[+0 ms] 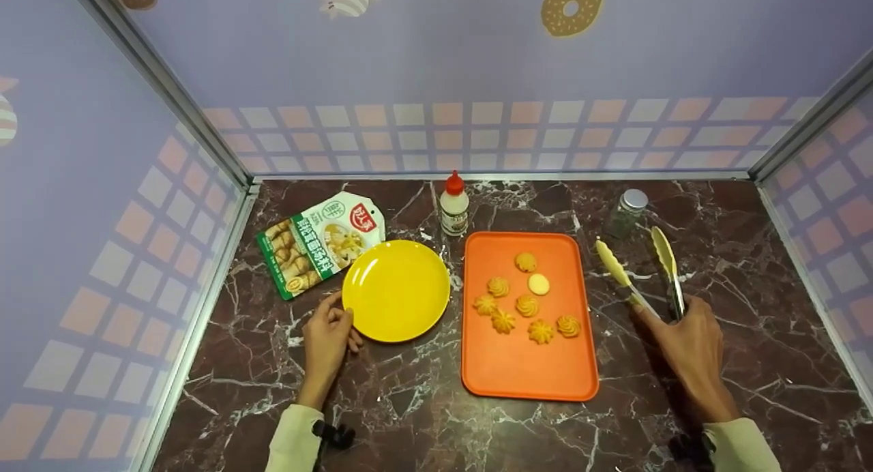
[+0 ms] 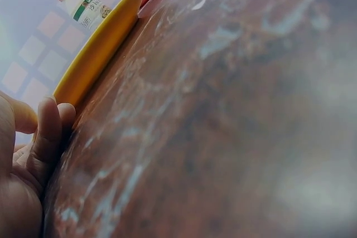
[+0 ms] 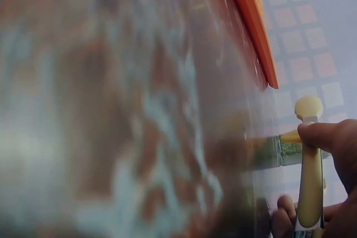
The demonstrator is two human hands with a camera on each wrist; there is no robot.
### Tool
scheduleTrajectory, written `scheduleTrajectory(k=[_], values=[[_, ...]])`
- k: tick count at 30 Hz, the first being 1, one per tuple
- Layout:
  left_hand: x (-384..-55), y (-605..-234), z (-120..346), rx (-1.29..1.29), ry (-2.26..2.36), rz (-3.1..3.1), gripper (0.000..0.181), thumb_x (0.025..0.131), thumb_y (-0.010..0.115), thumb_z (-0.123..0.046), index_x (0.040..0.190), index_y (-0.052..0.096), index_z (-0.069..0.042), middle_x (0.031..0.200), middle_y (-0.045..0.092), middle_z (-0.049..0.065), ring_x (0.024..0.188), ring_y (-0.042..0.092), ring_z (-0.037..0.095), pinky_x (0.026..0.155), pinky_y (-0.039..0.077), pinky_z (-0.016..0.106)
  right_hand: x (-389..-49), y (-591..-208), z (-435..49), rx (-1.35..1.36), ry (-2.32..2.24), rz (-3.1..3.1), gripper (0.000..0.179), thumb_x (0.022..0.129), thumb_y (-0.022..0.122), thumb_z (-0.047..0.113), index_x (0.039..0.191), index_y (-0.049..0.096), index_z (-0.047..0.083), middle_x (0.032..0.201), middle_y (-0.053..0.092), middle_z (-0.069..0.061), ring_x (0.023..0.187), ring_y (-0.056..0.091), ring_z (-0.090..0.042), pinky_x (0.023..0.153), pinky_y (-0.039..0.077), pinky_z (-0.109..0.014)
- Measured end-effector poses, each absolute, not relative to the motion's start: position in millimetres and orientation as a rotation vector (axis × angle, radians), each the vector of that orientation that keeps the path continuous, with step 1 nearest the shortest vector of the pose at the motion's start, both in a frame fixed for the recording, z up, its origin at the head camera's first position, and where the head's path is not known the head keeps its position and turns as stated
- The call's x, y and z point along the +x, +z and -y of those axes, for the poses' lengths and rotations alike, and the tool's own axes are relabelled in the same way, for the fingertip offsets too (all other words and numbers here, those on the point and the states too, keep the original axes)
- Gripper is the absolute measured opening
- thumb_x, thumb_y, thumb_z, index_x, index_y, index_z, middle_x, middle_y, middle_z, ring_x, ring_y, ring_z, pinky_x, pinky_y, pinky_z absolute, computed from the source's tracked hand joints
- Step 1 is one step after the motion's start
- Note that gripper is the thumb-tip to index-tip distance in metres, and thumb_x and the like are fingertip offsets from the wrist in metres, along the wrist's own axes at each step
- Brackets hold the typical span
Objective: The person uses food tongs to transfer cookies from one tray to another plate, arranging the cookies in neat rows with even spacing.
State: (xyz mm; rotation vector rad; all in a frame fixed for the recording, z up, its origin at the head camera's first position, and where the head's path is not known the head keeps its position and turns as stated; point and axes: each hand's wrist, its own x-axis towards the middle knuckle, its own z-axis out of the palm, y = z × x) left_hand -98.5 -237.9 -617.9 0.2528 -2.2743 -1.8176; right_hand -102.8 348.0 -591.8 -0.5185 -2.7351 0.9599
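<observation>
At the lower left rim of a round yellow plate (image 1: 396, 291), my left hand (image 1: 329, 335) pinches the edge between thumb and fingers. The left wrist view shows this plate (image 2: 103, 54) edge-on, low over the table, with the fingertips right at its rim. My right hand (image 1: 690, 346) grips a pair of tongs (image 1: 624, 271) with pale yellow tips. Their arms are spread apart, with nothing between the tips. To the left of the tongs, an orange tray (image 1: 525, 376) bears several swirled cookies (image 1: 527, 305) and one smooth pale round piece (image 1: 538, 284).
Behind the plate lies a green-and-white food packet (image 1: 320, 243), partly under its rim in the head view. A red-capped squeeze bottle (image 1: 454, 206) stands behind the plate and tray. Beyond the tongs is a glass jar (image 1: 626, 214) with a grey lid. Patterned walls enclose the marble-look table (image 1: 409, 417).
</observation>
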Motion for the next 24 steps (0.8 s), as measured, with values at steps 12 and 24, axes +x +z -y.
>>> scheduleTrajectory(k=[12, 24], values=[[-98, -620, 239, 0.285, -1.804, 2.284, 0.045, 0.11, 0.063, -0.004, 0.154, 0.058, 0.003, 0.088, 0.072, 0.02, 0.047, 0.064, 0.02, 0.04, 0.056, 0.03, -102, -588, -356, -0.413, 0.966, 2.736, 0.089, 0.088, 0.091, 0.054, 0.139, 0.061, -0.012, 0.12, 0.066, -0.033, 0.106, 0.066, -0.054, 0.088, 0.052, -0.069], [-100, -620, 236, 0.277, -1.82, 2.255, 0.043, 0.109, 0.064, -0.001, 0.151, 0.06, 0.004, 0.087, 0.071, 0.022, 0.047, 0.064, 0.022, 0.038, 0.055, 0.03, -106, -582, -365, -0.283, 0.912, 2.767, 0.084, 0.088, 0.092, 0.05, 0.132, 0.062, -0.016, 0.111, 0.068, -0.037, 0.095, 0.068, -0.056, 0.079, 0.054, -0.067]])
